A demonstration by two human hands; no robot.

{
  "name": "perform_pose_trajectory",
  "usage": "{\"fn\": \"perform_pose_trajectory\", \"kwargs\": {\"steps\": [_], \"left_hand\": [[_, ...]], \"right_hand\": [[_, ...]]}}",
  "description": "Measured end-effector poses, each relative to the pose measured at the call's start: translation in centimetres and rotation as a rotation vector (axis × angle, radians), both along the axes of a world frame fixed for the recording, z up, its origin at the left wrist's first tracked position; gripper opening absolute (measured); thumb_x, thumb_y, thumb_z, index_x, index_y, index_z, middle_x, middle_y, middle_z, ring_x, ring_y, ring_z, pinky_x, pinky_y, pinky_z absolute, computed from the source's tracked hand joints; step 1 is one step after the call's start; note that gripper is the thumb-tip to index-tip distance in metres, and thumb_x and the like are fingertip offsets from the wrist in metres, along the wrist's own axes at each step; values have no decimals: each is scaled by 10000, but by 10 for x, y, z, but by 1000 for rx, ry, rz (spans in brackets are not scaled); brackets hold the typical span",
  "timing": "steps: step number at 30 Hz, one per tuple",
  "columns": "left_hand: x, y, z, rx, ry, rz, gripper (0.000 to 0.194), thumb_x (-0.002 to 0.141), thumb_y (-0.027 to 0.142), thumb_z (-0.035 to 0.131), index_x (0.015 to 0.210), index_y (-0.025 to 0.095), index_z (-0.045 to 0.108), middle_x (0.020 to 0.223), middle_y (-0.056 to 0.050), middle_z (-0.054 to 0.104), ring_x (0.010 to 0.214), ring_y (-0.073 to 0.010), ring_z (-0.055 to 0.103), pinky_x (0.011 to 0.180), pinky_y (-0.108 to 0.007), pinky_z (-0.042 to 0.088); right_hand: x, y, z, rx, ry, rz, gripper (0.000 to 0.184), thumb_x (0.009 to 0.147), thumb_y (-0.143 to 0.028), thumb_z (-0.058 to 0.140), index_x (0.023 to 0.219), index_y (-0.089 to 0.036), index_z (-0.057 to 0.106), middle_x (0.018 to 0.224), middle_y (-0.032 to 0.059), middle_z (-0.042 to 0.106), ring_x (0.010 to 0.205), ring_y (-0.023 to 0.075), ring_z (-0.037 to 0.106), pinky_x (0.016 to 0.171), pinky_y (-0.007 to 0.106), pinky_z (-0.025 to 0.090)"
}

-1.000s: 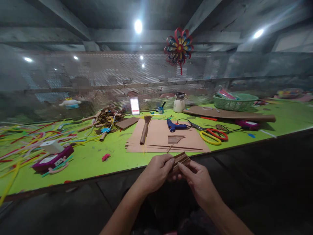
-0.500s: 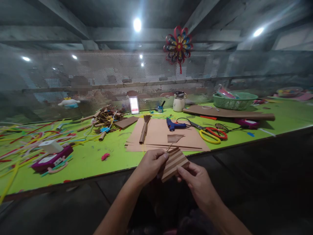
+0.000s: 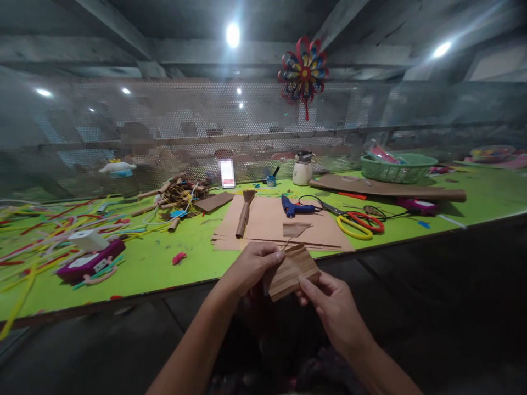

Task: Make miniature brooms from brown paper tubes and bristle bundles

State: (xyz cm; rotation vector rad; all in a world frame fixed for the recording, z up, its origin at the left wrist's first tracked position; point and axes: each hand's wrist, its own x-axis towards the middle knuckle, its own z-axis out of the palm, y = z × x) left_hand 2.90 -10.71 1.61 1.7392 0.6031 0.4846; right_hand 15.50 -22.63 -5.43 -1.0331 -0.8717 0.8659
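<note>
Between my hands, just off the table's front edge, is a piece of striped brown paper [image 3: 293, 273] with lengthwise folds. My left hand [image 3: 259, 264] pinches its upper left side, where a thin stick-like strip pokes up. My right hand [image 3: 325, 293] grips the lower right corner, thumb on top. Beyond them lie stacked brown paper sheets [image 3: 267, 219] with a small cut paper scrap [image 3: 295, 229], a rolled paper piece with a fringed end [image 3: 246, 214] and a blue glue gun [image 3: 297, 207]. Scissors [image 3: 354, 226] with yellow and red handles rest at the right.
On the green table [image 3: 164, 269] stand a purple power strip [image 3: 91, 261], a tangle of pipe cleaners [image 3: 45, 233], a heap of paper scraps [image 3: 181, 197], a white jug [image 3: 303, 170], a green basket [image 3: 399, 168] and a long brown paper roll [image 3: 391, 190]. A perforated screen [image 3: 197, 115] runs behind.
The folded paper has tilted slightly in my hands, so its stripes look flatter and less contrasted. Both hands keep their hold; the view has shifted a little.
</note>
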Motion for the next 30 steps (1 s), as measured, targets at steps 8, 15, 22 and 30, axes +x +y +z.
{"fn": "perform_pose_trajectory", "kwargs": {"steps": [8, 15, 22, 30], "left_hand": [[3, -1, -3, 159, 7, 69, 357, 782, 461, 516, 647, 132, 549, 595, 6, 494, 580, -120, 454, 539, -221, 344], [-14, -25, -2, 294, -115, 454, 351, 789, 473, 546, 734, 130, 600, 663, -36, 597, 623, -145, 552, 587, -237, 431], [-5, -62, -9, -355, -346, 106, 383, 828, 450, 526, 943, 104, 645, 795, -74, 630, 745, -168, 581, 663, -271, 481], [7, -65, -15, -409, -571, 83, 411, 859, 340, 515, 1193, 110, 578, 954, -118, 659, 774, -165, 596, 660, -239, 457]], "right_hand": [[2, -1, 1, 3, -57, -36, 202, 792, -348, 626, 750, -151, 647, 675, 19, 603, 634, 138, 502, 595, 255, 407], [14, -3, 33, 226, -934, -294, 103, 852, -170, 494, 840, -170, 597, 826, 79, 593, 793, 205, 539, 714, 318, 418], [8, 1, 63, 365, -1734, -89, 180, 848, -58, 422, 786, -130, 575, 787, 87, 551, 761, 212, 476, 681, 351, 430], [9, -10, 47, 445, -1566, -50, 222, 845, -21, 390, 832, -135, 580, 847, 90, 560, 842, 209, 481, 766, 369, 441]]}}
